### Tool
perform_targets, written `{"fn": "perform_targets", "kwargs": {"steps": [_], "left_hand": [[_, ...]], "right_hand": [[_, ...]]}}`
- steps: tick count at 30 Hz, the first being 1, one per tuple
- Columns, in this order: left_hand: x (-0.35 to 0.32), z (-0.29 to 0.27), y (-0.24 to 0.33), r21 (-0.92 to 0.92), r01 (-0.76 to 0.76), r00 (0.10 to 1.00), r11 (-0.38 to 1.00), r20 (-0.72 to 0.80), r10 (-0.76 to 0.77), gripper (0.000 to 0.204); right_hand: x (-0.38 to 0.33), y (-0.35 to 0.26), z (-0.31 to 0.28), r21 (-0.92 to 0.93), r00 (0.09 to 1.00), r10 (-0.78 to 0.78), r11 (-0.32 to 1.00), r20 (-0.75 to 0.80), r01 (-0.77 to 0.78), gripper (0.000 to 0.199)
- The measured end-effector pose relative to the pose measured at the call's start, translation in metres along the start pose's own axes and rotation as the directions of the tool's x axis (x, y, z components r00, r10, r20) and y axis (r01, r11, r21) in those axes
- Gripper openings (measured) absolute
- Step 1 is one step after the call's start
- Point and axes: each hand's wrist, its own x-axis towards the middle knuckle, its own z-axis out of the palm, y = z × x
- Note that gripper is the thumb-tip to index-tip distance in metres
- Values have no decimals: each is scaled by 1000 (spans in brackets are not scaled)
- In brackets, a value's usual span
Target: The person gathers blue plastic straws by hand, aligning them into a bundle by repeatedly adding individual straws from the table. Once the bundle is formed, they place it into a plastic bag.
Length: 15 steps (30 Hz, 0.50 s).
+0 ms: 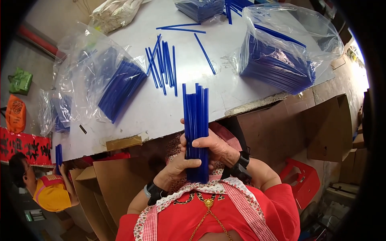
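A bundle of long blue plastic tubes stands upright between my two hands, close to my chest. My left hand wraps it near the lower part, thumb across the front. Higher up, my right hand grips the same bundle from the right side. Some tubes stick up above the others, so the top ends are uneven. Beyond the bundle, several loose blue tubes lie scattered on the white table, with a single tube apart from them to the right.
Clear bags of blue tubes sit at the table's left and right, with another stack at the back. Cardboard boxes stand below the front edge, with a red plastic stool to the right. A co-worker at left holds blue tubes.
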Motion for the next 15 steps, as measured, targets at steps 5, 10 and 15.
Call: {"fn": "perform_targets", "kwargs": {"steps": [5,10,15], "left_hand": [[0,7,-10,422,-155,884,893,-345,317,45],[-9,-3,-13,113,-190,906,975,-362,218,40],[-15,-5,-26,4,-236,878,972,-428,215,35]], "right_hand": [[6,13,3,-175,966,-151,978,-208,115,57],[8,11,-16,109,988,-78,990,-136,93,54],[5,14,-31,272,981,26,962,-192,28,57]]}}
